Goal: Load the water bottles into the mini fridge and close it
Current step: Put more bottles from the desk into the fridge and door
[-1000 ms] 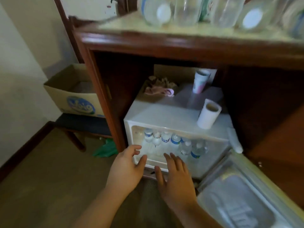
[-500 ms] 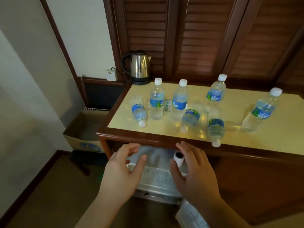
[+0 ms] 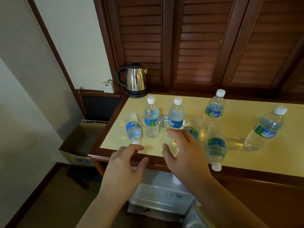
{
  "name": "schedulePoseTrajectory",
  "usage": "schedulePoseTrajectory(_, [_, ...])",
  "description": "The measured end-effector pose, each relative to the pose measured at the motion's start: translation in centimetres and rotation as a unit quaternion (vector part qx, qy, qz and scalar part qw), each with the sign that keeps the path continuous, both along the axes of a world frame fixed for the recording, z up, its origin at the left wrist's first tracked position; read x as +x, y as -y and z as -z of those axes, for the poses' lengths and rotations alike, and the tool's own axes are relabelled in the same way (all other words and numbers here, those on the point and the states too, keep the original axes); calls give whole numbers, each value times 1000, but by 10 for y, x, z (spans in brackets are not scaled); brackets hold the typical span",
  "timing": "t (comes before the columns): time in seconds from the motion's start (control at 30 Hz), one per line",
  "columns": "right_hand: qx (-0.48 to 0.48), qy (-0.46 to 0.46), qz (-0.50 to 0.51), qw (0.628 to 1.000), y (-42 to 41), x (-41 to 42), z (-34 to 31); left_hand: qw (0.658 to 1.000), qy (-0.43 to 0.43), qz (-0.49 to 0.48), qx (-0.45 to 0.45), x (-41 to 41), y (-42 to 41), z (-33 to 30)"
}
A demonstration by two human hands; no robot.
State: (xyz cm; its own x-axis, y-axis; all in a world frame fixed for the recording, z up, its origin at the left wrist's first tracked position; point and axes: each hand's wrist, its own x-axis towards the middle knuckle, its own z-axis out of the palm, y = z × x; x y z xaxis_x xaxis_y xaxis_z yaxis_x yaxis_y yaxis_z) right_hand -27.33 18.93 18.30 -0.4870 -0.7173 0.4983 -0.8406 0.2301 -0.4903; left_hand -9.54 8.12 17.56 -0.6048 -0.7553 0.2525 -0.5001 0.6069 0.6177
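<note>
Step in hand: fetching next load — both hands reach over cream-topped wooden worktop, neither touching anything.

Left hand grip wide, empty, fingertips just short of white cap of lying clear plastic water bottle with blue label at its 12 o'clock.

Right hand grip wide, empty, over second lying bottle. Seven bottles left on worktop.

White mini fridge below, at 6 o'clock, seems open.

Next move likely: curl fingers round lying bottles, lift.

Third lying bottle overhangs front edge — roll-off risk. Steel electric kettle far back, well apart.
</note>
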Motion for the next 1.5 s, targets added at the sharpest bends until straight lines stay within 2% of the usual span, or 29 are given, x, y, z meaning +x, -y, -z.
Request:
schedulePoseTrajectory(0.1, [11,4,-14,1000,41,-3,-25,996,84,-6,-10,-13,32,5])
schedulePoseTrajectory(0.23, [36,28,25,999,102,-9,-54,985,129,-55,104,-35,81,12])
schedulePoseTrajectory(0.33, [52,56,81,994,137,-15,-61,975,170,-63,127,-51,101,25])
schedulePoseTrajectory(0.47, [91,57,117,987,165,-21,-54,978,157,-65,123,-61,110,38])
schedulePoseTrajectory(0.6, [63,56,152,985,170,-14,-47,981,133,-35,137,-61,114,38])
schedulePoseTrajectory(0.8, [6,70,137,988,136,10,-41,986,41,-69,148,-33,121,28])
schedulePoseTrajectory(0.87, [-3,70,136,988,121,19,-36,986,36,-79,140,-17,124,17])
schedulePoseTrajectory(0.93, [-22,64,138,988,105,28,-32,990,46,-88,103,0,125,5])
schedulePoseTrajectory(1.1, [-96,36,106,989,60,58,-23,998,5,-51,-23,46,103,-19])
schedulePoseTrajectory(1.27, [-123,50,49,990,1,89,-3,988,-45,-5,-149,90,51,-23])
schedulePoseTrajectory(1.37, [-110,80,23,990,-28,104,27,986,-48,22,-158,108,18,-8])
schedulePoseTrajectory(1.5, [-22,143,21,989,-58,120,93,993,14,41,-109,116,-15,47])
